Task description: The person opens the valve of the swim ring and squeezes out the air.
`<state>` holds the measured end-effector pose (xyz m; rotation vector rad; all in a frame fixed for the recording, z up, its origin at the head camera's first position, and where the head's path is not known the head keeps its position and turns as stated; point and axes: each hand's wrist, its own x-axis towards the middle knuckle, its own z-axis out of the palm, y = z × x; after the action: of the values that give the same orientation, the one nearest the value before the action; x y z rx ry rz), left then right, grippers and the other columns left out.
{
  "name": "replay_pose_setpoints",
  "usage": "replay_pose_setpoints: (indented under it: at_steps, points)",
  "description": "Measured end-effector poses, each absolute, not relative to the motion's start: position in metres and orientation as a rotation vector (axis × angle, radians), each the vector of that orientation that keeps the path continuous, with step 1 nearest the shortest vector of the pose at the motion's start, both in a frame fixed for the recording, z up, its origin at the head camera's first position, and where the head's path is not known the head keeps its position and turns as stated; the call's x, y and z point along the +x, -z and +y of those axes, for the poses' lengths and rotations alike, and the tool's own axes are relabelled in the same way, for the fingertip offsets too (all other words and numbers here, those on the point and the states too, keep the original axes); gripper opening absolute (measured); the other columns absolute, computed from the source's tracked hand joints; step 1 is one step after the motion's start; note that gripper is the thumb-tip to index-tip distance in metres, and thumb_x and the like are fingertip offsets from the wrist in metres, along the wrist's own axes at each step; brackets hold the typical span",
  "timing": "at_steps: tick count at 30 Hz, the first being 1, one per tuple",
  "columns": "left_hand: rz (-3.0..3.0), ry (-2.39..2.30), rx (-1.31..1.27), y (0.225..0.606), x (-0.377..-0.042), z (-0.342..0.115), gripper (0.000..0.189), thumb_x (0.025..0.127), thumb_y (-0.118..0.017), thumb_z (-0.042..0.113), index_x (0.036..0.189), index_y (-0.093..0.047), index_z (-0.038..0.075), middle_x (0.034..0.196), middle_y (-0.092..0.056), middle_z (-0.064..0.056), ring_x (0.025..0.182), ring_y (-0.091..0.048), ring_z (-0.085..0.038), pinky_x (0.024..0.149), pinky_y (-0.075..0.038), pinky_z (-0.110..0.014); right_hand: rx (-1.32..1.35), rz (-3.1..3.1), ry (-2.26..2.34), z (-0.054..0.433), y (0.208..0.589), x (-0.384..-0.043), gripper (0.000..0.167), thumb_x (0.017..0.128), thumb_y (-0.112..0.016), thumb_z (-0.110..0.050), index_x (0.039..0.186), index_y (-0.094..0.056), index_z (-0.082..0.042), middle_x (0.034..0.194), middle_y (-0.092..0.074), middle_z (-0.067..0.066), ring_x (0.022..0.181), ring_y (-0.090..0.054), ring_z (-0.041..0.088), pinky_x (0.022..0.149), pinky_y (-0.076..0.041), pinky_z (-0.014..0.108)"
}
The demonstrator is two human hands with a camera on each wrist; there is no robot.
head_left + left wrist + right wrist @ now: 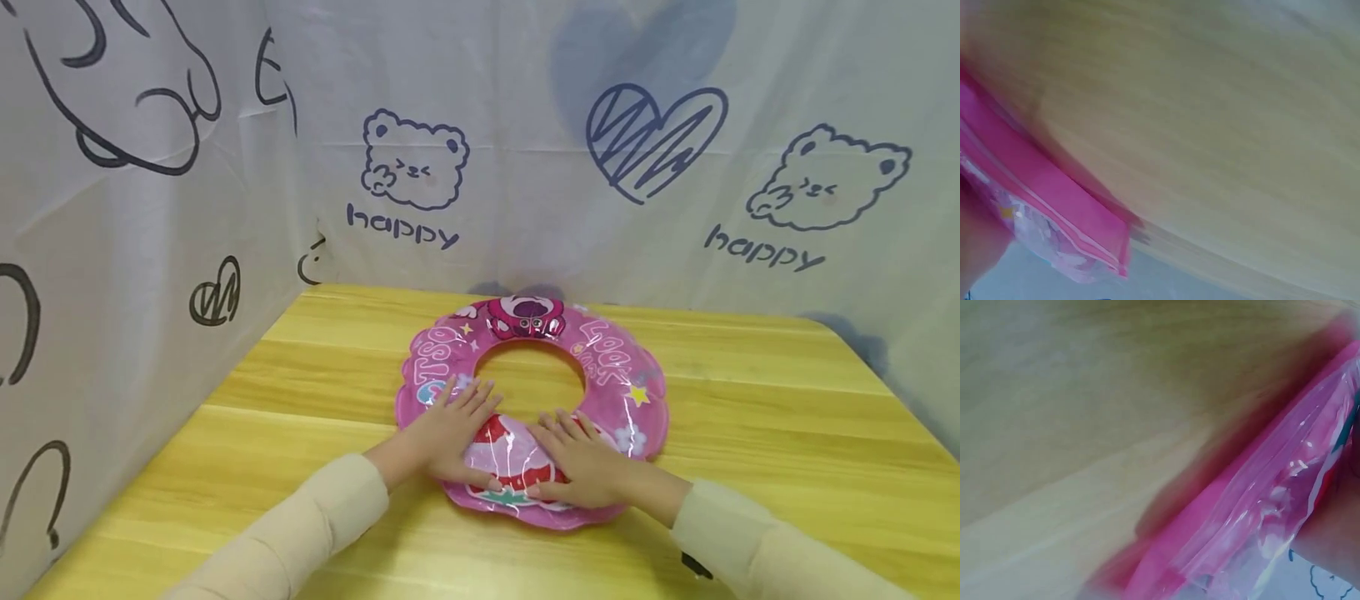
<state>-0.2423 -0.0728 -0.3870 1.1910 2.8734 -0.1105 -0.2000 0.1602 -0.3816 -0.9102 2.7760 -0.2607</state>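
Sleeved left grip (453,435) and right grip (583,462) touch pink ring (513,448) lettered "LOOK".

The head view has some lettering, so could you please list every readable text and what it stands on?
"happy": back cloth, under the left bear drawing
"happy": same cloth, under the right bear drawing
"LOOK": inflatable ring
Outlined letters at the ring's left: too distorted to read surely
Smaller lettering under "LOOK": too small
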Motion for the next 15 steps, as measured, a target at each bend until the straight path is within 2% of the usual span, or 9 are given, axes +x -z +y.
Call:
replay_pose_setpoints:
  at_steps: [4, 8, 11, 15]
  points:
    - [2.907, 0.143, 1.248, 0.386, -0.245, -0.079, 0.101, 0.072, -0.047, 0.079, 0.144, -0.031, 0.009, 0.156, -0.01, -0.017, 0.144, -0.005, -0.036, 0.115, -0.003, -0.056, -1.037, 2.816, 0.256, 0.163, 0.377, -0.197, 0.079, 0.089, -0.051, -0.052, 0.144, -0.029, -0.001, 0.153, -0.016, 0.024, 0.14, -0.015, 0.045, 0.114, -0.017, 0.055]
    - [2.882, 0.167, 1.287, 0.384, -0.246, -0.084, 0.093, 0.074, -0.047, 0.077, 0.141, -0.039, 0.012, 0.156, -0.015, -0.016, 0.144, -0.006, -0.035, 0.115, -0.003, -0.056, -1.133, 2.883, 0.174, 0.167, 0.37, -0.195, 0.072, 0.088, -0.054, -0.05, 0.138, -0.041, 0.001, 0.15, -0.026, 0.022, 0.138, -0.024, 0.043, 0.112, -0.024, 0.052]
    - [2.857, 0.12, 1.287, 0.381, -0.245, -0.085, 0.091, 0.078, -0.048, 0.072, 0.143, -0.035, 0.01, 0.155, -0.017, -0.014, 0.145, -0.007, -0.034, 0.116, -0.003, -0.055, -1.179, 2.925, 0.128, 0.171, 0.367, -0.196, 0.074, 0.088, -0.053, -0.052, 0.138, -0.04, 0.001, 0.148, -0.032, 0.02, 0.137, -0.027, 0.04, 0.112, -0.024, 0.051]
    - [2.855, -0.028, 1.295, 0.378, -0.241, -0.081, 0.092, 0.081, -0.05, 0.066, 0.145, -0.028, 0.004, 0.155, -0.018, -0.016, 0.144, -0.01, -0.035, 0.116, -0.006, -0.054, -1.197, 2.968, 0.096, 0.178, 0.368, -0.2, 0.079, 0.088, -0.05, -0.054, 0.143, -0.032, 0.001, 0.15, -0.029, 0.018, 0.139, -0.024, 0.038, 0.114, -0.02, 0.051]
